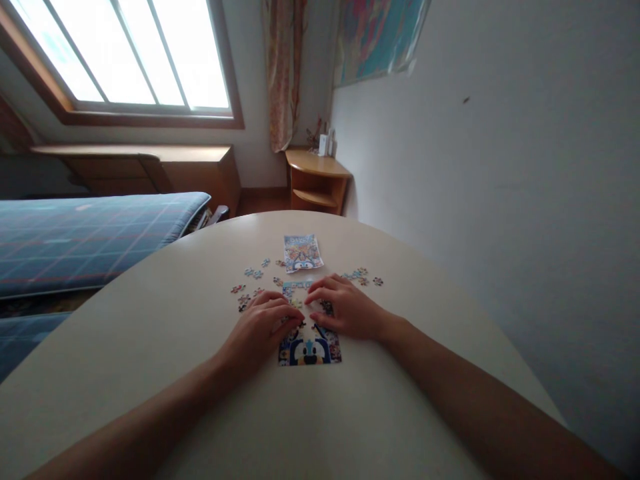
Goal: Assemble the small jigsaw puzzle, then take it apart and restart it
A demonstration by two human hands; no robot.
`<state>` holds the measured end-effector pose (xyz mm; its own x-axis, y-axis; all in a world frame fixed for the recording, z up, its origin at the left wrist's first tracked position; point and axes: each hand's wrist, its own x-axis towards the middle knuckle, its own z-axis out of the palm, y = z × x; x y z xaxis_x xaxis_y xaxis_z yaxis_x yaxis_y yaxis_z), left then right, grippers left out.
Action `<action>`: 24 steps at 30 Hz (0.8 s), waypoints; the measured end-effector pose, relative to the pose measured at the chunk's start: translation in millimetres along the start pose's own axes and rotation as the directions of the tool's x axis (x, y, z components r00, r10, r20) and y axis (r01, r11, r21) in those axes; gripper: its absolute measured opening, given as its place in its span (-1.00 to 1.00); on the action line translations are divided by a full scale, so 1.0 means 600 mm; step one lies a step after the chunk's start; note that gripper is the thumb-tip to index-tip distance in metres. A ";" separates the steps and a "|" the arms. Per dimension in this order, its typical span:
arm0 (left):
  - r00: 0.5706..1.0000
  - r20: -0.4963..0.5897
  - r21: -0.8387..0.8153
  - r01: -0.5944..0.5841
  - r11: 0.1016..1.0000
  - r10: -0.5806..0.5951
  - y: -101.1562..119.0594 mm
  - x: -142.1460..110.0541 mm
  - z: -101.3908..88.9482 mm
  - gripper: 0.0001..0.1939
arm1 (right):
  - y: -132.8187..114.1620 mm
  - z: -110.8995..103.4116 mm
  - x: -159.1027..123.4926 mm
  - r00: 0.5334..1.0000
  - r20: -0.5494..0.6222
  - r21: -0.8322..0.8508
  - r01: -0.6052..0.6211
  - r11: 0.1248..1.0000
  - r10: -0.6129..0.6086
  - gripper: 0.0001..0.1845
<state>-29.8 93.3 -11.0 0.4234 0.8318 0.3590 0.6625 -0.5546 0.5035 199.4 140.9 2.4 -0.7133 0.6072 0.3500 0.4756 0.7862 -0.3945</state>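
Note:
A partly assembled jigsaw puzzle (311, 353) lies on the table, with a blue cartoon dog face along its near edge and gaps in its middle. My left hand (265, 323) rests over its left side, thumb and fingertips pinched together at a small dark puzzle piece (302, 325). Over the right side, my right hand (345, 307) has thumb and fingers apart, with nothing visible between them. A yellowish puzzle piece (297, 303) shows in the gap between the hands. Both hands hide parts of the puzzle.
Behind the puzzle, a printed picture sheet (303, 253) lies on the round pale table (200, 267). Loose pieces (253, 273) are scattered to the left, more pieces (363, 274) to the right. A plaid mattress (100, 240) stands left of the table, a wall (500, 173) to the right.

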 end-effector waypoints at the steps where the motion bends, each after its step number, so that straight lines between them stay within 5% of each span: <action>1: 1.000 0.016 0.003 -0.003 1.000 0.003 0.001 0.000 0.000 -0.78 | 0.001 0.000 0.000 1.000 0.010 0.004 0.002 1.000 -0.002 -0.79; 13: 0.996 0.061 0.083 -0.072 0.994 0.067 0.002 0.000 -0.004 -0.82 | 0.007 -0.001 0.000 0.999 0.020 0.018 0.027 0.999 -0.028 -0.79; 24: 0.990 -0.053 0.099 -0.125 0.987 0.131 -0.009 -0.005 -0.008 -0.87 | 0.008 0.000 -0.003 0.999 0.010 0.001 0.051 0.999 -0.051 -0.82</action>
<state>-37.6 94.0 -11.2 0.4731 0.7498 0.4626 0.6622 -0.6490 0.3746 202.8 143.9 -0.3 -0.7416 0.5654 0.3609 0.4384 0.8158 -0.3773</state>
